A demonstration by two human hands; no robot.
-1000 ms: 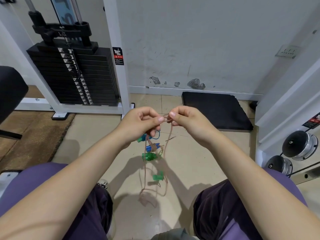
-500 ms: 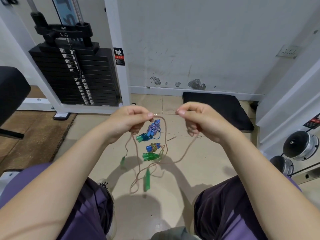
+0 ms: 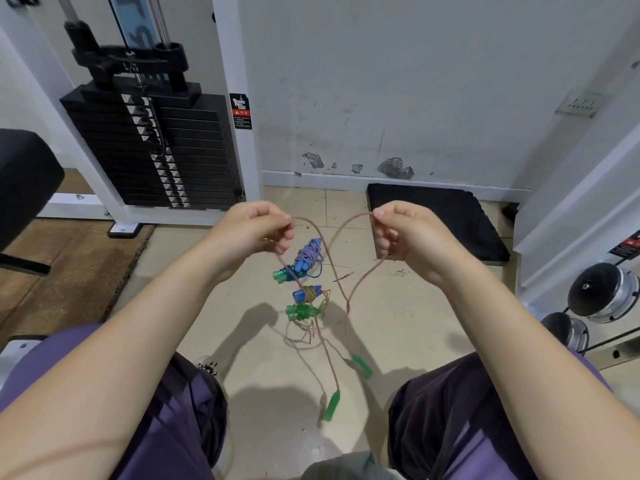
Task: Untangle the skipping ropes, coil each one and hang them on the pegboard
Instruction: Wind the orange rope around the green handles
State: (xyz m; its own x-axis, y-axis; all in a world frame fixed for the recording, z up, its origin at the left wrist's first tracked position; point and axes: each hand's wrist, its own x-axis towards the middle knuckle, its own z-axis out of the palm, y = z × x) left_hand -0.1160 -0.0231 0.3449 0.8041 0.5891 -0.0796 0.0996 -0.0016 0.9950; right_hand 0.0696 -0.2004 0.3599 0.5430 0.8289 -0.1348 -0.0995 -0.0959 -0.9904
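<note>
A black weight stack [image 3: 152, 147] stands at the far left by the white wall. The left hand [image 3: 254, 228] pinches a thin pink rope [image 3: 332, 261] between thumb and finger. The rope dips down in the middle and rises to the right hand [image 3: 403, 230], which pinches it too. The two hands are apart. The rope's loose ends hang down with two green handles [image 3: 330, 407] low over the floor. On the tiles between the hands lie three bundled ropes: a blue and white one [image 3: 310, 256], a blue and gold one [image 3: 308, 294], and a green-handled one [image 3: 299, 311]. A black mat [image 3: 450, 216] lies by the wall on the right.
</note>
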